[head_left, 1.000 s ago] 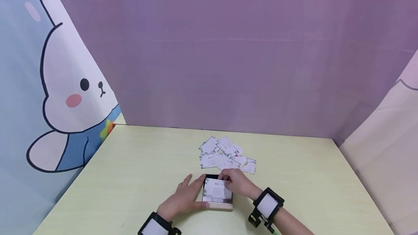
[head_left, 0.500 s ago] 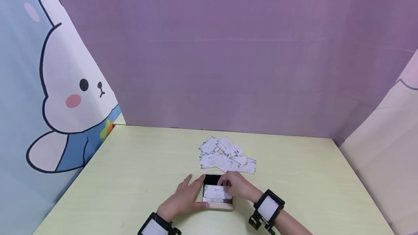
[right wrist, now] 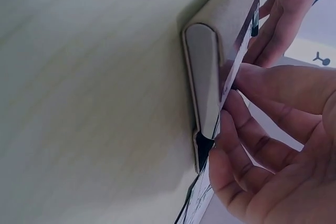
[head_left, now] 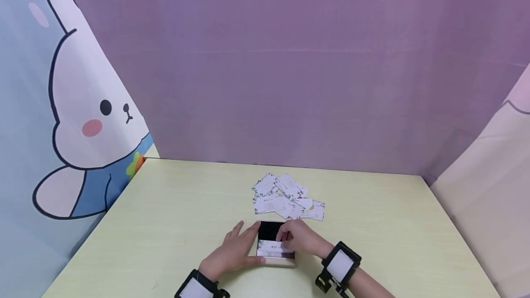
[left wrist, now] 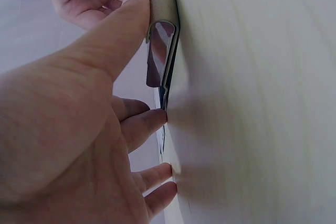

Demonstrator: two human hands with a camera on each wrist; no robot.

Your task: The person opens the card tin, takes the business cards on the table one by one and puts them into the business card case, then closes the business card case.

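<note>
A small beige card case (head_left: 277, 262) with a black inside lies open on the pale table (head_left: 186, 215) near the front edge. My left hand (head_left: 232, 249) rests flat against its left side, fingers straight, thumb along the near edge (left wrist: 157, 9). My right hand (head_left: 291, 238) pinches a white printed card (head_left: 271, 246) and holds it low inside the case. In the right wrist view the card (right wrist: 237, 59) slants across the case (right wrist: 207, 77), with my right fingers (right wrist: 262, 85) on its edge.
A loose heap of several white printed cards (head_left: 287, 197) lies just beyond the case. A purple backdrop (head_left: 290, 82) closes the far side, a cartoon rabbit curtain (head_left: 83, 118) the left, a pale curtain (head_left: 488, 187) the right.
The card in my right hand has slid toward the near end and down into the case, so more of the black inside shows. My left hand has stayed put.
</note>
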